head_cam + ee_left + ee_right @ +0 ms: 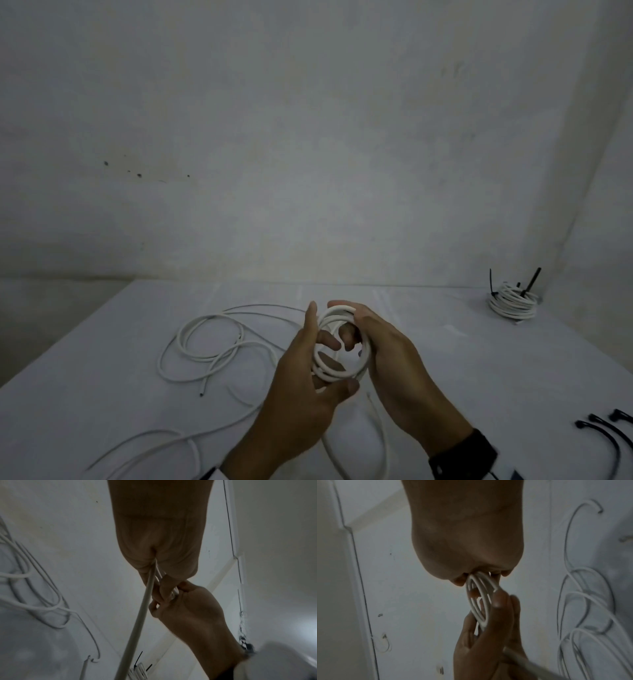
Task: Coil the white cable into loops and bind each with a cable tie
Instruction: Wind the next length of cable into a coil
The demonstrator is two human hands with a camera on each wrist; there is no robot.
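Both hands hold a small coil of round white plastic cable (337,346) above the pale table (445,359). The left hand (305,373) pinches the near rim between thumb and fingers, and the right hand (387,356) curls over the far rim, its fingertips hooked through the centre. That two-sided hold likely keeps the springy turns stacked so they cannot unwind before binding.

A loose tail (137,622) runs down from the grip toward the person. Left of the grip, uncoiled white cable (209,346) sprawls on the table. Far right of it sits a finished white coil bound with black ties (512,301), and near right lie spare black plastic cable ties (603,431), presumably kept within reach.

No brand, label or writing is legible anywhere.
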